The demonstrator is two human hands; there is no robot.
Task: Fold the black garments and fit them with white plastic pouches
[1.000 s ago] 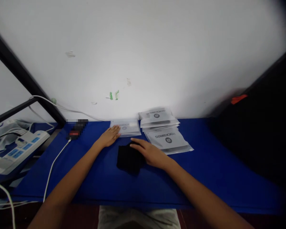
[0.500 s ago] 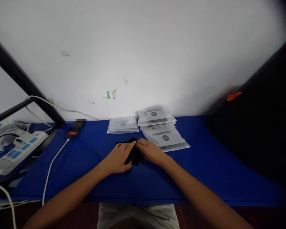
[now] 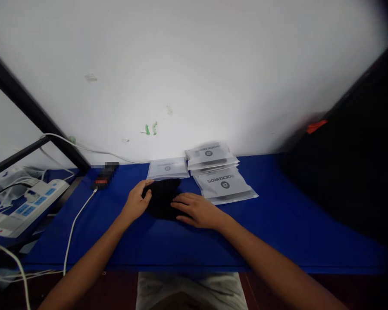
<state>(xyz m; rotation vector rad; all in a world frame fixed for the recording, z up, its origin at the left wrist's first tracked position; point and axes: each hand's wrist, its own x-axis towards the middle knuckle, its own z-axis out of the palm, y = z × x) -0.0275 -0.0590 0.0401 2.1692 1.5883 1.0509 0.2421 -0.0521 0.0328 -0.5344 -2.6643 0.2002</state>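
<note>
A piece of folded black cloth lies on the blue table, spread between my two hands. My left hand has its left edge pinched, thumb toward me and fingers at the far side, partly hidden. My right hand rests on the cloth's right part, palm down with fingers stretched out. Just behind the cloth is a frosted plastic bag. To the right of it, a stack of printed frosted bags stands against the wall, with another printed bag in front, near my right hand.
The blue tabletop meets a white wall. At left are a power strip with tangled cords, a dark blurred device and its white cable. A large black shape fills the right side.
The black cloth has been spread wider and shifted left. My left hand has moved left to its edge, and my right hand has flattened onto it. The view has shifted slightly.
</note>
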